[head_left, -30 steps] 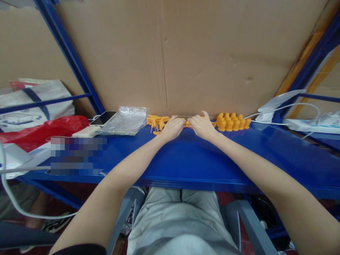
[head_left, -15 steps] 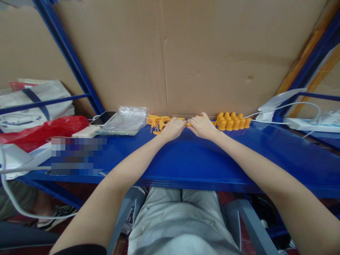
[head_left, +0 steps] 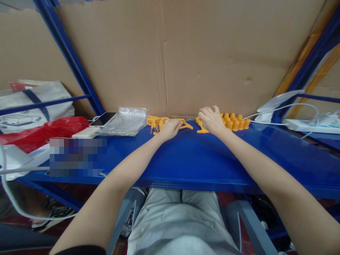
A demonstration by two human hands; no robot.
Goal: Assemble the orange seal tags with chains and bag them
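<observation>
My left hand (head_left: 170, 129) is closed over an orange forked piece (head_left: 188, 125), whose pronged end sticks out to the right of the fingers. More orange branching pieces (head_left: 155, 121) with thin metal chains lie to the left of this hand and partly under it. Farther right, my right hand (head_left: 211, 120) has its fingers bent, with the tips hidden, so what they grip does not show. Another orange forked piece (head_left: 201, 126) shows just left of that hand and partly beneath it. Short orange knobbed pieces (head_left: 235, 124) stand in rows beside its right side.
The blue shelf top (head_left: 183, 159) is backed by a cardboard wall (head_left: 199, 63). To the left lie clear plastic bags (head_left: 124, 122), a phone (head_left: 104, 119), a white block (head_left: 86, 132) and a red bag (head_left: 45, 129). At the right are a white cable and a power strip (head_left: 310, 125).
My hands were close together and have parted. The right hand moved right, against the rows of knobbed pieces, uncovering a forked piece. My left hand shifted slightly left.
</observation>
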